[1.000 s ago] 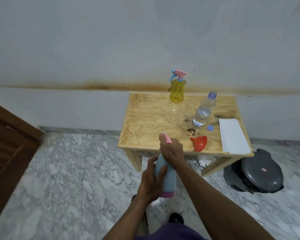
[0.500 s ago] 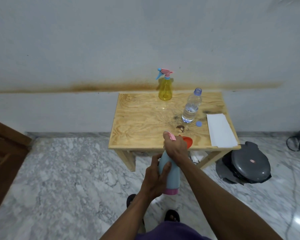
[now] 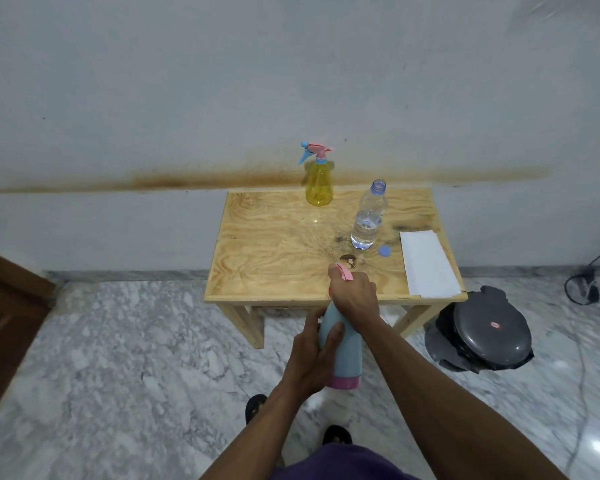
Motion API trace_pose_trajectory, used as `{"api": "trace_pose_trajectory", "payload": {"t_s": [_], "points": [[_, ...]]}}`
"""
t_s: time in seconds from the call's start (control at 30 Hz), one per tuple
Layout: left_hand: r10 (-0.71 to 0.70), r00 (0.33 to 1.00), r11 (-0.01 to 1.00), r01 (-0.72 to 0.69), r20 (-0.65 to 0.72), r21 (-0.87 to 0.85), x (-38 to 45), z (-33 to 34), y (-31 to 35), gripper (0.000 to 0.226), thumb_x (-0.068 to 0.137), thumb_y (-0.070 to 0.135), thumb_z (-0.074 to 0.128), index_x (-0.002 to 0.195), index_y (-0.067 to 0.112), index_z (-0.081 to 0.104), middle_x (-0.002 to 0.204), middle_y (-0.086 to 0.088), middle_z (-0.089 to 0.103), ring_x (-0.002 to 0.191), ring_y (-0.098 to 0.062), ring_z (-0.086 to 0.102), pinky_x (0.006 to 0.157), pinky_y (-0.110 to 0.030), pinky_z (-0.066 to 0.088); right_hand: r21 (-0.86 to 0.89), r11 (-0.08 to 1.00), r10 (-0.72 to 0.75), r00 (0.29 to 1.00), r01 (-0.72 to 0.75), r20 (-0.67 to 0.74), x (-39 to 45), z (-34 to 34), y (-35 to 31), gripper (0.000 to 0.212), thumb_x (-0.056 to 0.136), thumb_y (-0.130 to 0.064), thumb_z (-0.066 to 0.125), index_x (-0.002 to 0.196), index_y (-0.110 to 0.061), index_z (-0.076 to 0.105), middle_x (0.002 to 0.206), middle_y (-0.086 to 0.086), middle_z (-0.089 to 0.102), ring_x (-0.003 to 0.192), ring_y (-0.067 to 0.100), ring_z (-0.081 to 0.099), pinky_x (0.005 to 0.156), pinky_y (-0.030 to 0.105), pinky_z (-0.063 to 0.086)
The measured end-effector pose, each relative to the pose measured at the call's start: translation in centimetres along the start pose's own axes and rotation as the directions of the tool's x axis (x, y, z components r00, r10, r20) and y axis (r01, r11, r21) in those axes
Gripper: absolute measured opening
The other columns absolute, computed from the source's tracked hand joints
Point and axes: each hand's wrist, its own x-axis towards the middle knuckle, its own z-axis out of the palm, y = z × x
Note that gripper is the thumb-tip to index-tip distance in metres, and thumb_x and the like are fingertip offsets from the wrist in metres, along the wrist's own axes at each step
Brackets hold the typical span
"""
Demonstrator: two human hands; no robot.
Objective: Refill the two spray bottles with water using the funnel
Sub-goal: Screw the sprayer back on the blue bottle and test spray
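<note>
I hold a light blue spray bottle [image 3: 346, 355] with a pink base upright in front of the wooden table [image 3: 267, 251]. My left hand [image 3: 310, 355] grips its body from the left. My right hand [image 3: 354, 294] is curled round its pink spray head, which pokes out above my fingers. A yellow spray bottle [image 3: 319, 183] with a pink and blue head stands at the table's back edge. An uncapped clear water bottle [image 3: 367, 216], partly full, stands to its right, its blue cap [image 3: 384, 251] lying beside it. The orange funnel is hidden behind my right hand.
A white sheet of paper [image 3: 428, 263] lies on the table's right side. A dark grey lidded bin [image 3: 482, 329] sits on the marble floor right of the table. A brown wooden door [image 3: 4, 323] is at the left. A black cable [image 3: 589, 278] lies far right.
The view has shifted right, so the table sits further left and lower in frame. My right hand now covers the orange funnel. Both hands keep their hold on the blue bottle.
</note>
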Motion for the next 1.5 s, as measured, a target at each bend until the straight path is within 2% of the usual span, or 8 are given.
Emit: {"api": "trace_pose_trajectory", "payload": {"t_s": [0.3, 0.43, 0.53, 0.73, 0.97, 1.17, 1.3, 1.5], "points": [[0.06, 0.986, 0.998, -0.056, -0.159, 0.026, 1.2, 0.2, 0.5, 0.065, 0.077, 0.074, 0.051, 0.127, 0.032, 0.047, 0.11, 0.017, 0.064, 0.093, 0.007, 0.063, 0.072, -0.026, 0.056, 0.086, 0.971, -0.223, 0.975, 0.222, 0.009, 0.2, -1.0, -0.7, 0.034, 0.085, -0.046, 0.069, 0.092, -0.012, 0.069, 0.085, 0.003, 0.068, 0.088, 0.024, 0.063, 0.072, 0.03, 0.041], [0.098, 0.965, 0.991, -0.072, -0.244, 0.112, 2.4, -1.4, 1.4, 0.067, 0.078, 0.075, 0.053, 0.132, 0.039, 0.039, 0.116, 0.019, 0.059, 0.1, 0.015, 0.057, 0.072, -0.016, 0.051, 0.145, 0.94, -0.305, 0.951, 0.308, -0.042, 0.2, -1.0, -2.2, 0.035, 0.076, -0.046, 0.079, 0.071, -0.015, 0.065, 0.059, -0.005, 0.058, 0.055, 0.007, 0.05, 0.054, 0.023, 0.037], [0.115, 0.952, 0.99, -0.087, -0.284, 0.111, 4.4, -2.6, 1.7, 0.071, 0.081, 0.07, 0.061, 0.14, 0.035, 0.039, 0.133, 0.012, 0.056, 0.114, 0.003, 0.056, 0.09, -0.031, 0.055, 0.172, 0.906, -0.389, 0.921, 0.386, -0.018, 1.4, -0.5, -4.3, 0.034, 0.078, -0.042, 0.077, 0.071, -0.011, 0.066, 0.056, -0.002, 0.055, 0.05, 0.008, 0.044, 0.053, 0.028, 0.037], [0.19, 0.906, 0.977, -0.136, -0.378, 0.165, 10.4, -6.3, 3.5, 0.083, 0.077, 0.068, 0.066, 0.146, 0.027, 0.044, 0.14, 0.01, 0.054, 0.123, -0.008, 0.054, 0.095, -0.038, 0.055, 0.186, 0.858, -0.484, 0.875, 0.478, -0.016, 5.3, 1.0, -9.2, 0.028, 0.08, -0.041, 0.076, 0.071, -0.016, 0.065, 0.057, -0.003, 0.052, 0.052, 0.008, 0.041, 0.052, 0.026, 0.035], [0.185, 0.914, 0.971, -0.114, -0.361, 0.209, 19.6, -12.1, 4.6, 0.072, 0.075, 0.046, 0.082, 0.138, 0.027, 0.054, 0.13, 0.013, 0.063, 0.113, -0.003, 0.059, 0.082, -0.009, 0.042, 0.215, 0.808, -0.551, 0.832, 0.549, -0.055, 11.5, 4.3, -14.6, 0.014, 0.078, -0.03, 0.081, 0.088, -0.023, 0.074, 0.078, -0.01, 0.071, 0.07, -0.001, 0.06, 0.06, 0.013, 0.043], [0.151, 0.883, 0.988, -0.115, -0.445, 0.106, 28.3, -15.7, 3.7, 0.081, 0.065, 0.055, 0.077, 0.133, 0.016, 0.059, 0.123, 0.001, 0.069, 0.112, -0.016, 0.065, 0.089, -0.047, 0.058, 0.161, 0.818, -0.546, 0.833, 0.553, -0.087, 17.7, 8.6, -19.5, 0.017, 0.079, -0.021, 0.079, 0.095, -0.021, 0.074, 0.086, -0.009, 0.072, 0.081, 0.007, 0.066, 0.067, 0.02, 0.051], [0.109, 0.894, 0.994, -0.085, -0.435, 0.075, 33.3, -17.8, 3.5, 0.077, 0.064, 0.051, 0.077, 0.131, 0.017, 0.061, 0.121, 0.0, 0.069, 0.111, -0.016, 0.066, 0.09, -0.046, 0.057, 0.108, 0.826, -0.547, 0.833, 0.553, -0.08, 21.8, 11.0, -21.9, 0.016, 0.077, -0.019, 0.081, 0.084, -0.026, 0.068, 0.077, -0.014, 0.064, 0.074, -0.006, 0.058, 0.064, 0.009, 0.039], [0.03, 0.905, 0.998, -0.005, -0.425, 0.06, 38.6, -18.9, 3.1, 0.07, 0.064, 0.043, 0.077, 0.129, 0.023, 0.062, 0.116, 0.004, 0.071, 0.106, -0.014, 0.067, 0.087, -0.032, 0.055, 0.074, 0.863, -0.496, 0.866, 0.5, -0.069, 26.7, 13.3, -23.3, 0.024, 0.075, -0.017, 0.082, 0.098, -0.015, 0.076, 0.088, 0.002, 0.072, 0.079, 0.013, 0.063, 0.068, 0.017, 0.044]]}}
